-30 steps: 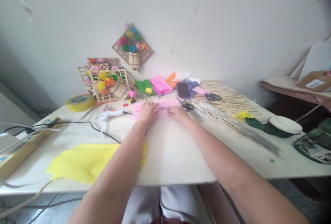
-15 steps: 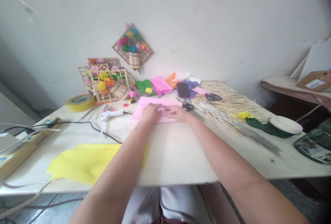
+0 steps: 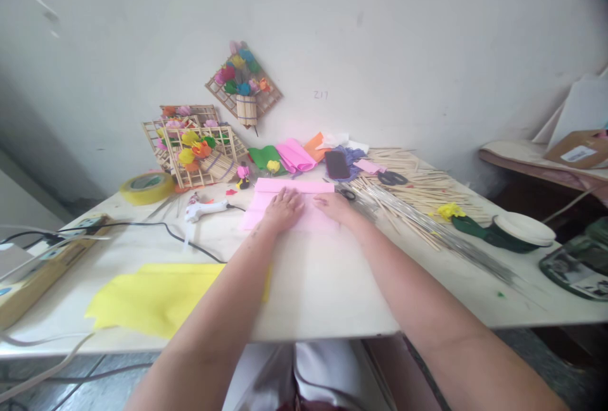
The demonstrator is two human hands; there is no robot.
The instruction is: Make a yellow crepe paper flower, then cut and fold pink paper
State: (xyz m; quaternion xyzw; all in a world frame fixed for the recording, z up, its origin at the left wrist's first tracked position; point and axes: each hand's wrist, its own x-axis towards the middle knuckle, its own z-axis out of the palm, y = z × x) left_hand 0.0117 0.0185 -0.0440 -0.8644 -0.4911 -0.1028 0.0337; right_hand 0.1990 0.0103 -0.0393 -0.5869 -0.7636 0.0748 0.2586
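Pink paper (image 3: 259,207), frame centre: I'm seeing left hand (image 3: 284,209), right hand (image 3: 334,208) resting atop, likely steadying it; fingers (image 3: 285,195) loosely extended, gripping nothing.

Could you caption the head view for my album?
Bare left hand and right hand on a rectangular pale pink paper sheet, near a white glue gun.

I count one left hand (image 3: 285,209), one right hand (image 3: 334,207), one glue gun (image 3: 208,209), one roll of tape (image 3: 130,194), one smartphone (image 3: 337,165), two pairs of scissors (image 3: 392,178), one power strip (image 3: 54,270), one flower-decked lattice (image 3: 246,111) hung up, and sticks (image 3: 427,182) too many to number.
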